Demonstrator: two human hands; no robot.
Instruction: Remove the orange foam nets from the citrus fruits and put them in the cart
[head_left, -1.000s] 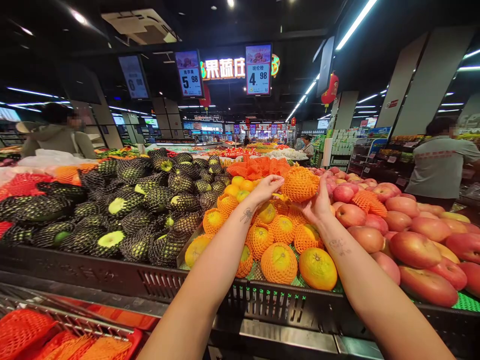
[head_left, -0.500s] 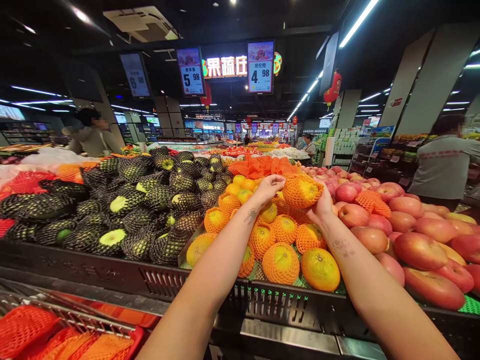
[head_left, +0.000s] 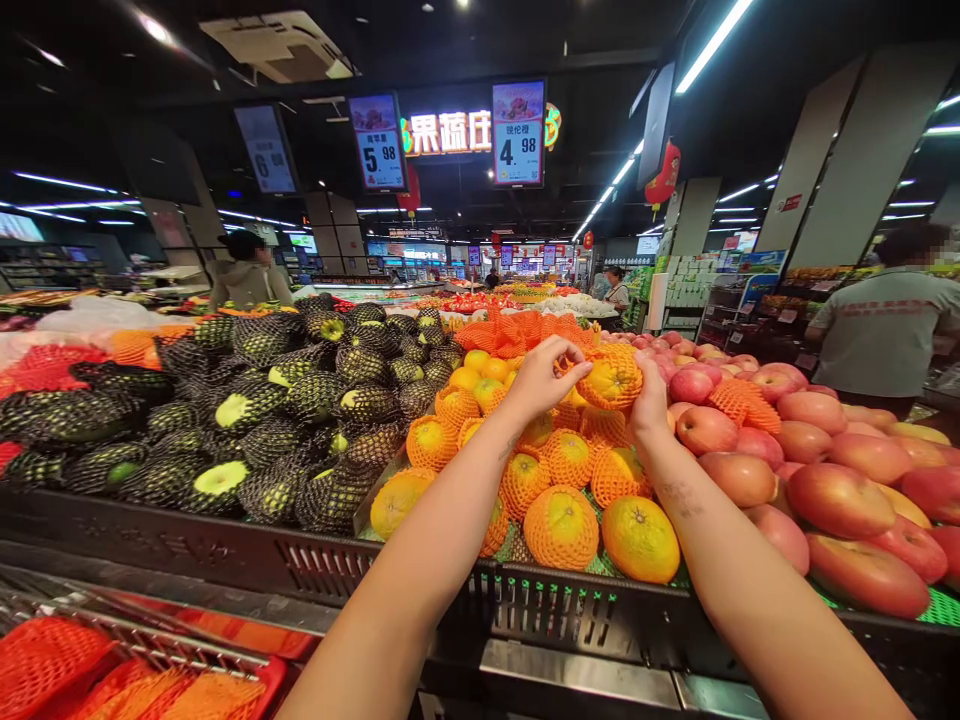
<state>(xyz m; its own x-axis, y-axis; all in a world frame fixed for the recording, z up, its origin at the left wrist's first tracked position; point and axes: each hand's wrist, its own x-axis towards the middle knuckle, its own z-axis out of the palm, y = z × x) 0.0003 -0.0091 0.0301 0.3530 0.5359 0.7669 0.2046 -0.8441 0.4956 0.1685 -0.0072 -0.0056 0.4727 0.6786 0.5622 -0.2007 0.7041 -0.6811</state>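
Observation:
Both my arms reach over a black fruit crate (head_left: 570, 605) of oranges in orange foam nets. My right hand (head_left: 649, 405) grips one netted orange (head_left: 613, 378) from below and behind, holding it above the pile. My left hand (head_left: 541, 376) pinches the edge of that orange's net at its left side, fingers closed. Below them lie several netted oranges (head_left: 561, 525) and one bare orange (head_left: 640, 538) at the front.
Green fruit in black nets (head_left: 285, 400) fill the bin to the left, red apples (head_left: 832, 490) the bin to the right. A red basket of loose orange nets (head_left: 97, 670) sits at lower left. A person in grey (head_left: 885, 325) stands at right; another (head_left: 247, 275) behind the left bins.
My left hand closed from an open reach into a pinch on the net's edge. The orange turned in my right hand. The person at the back left walked rightwards.

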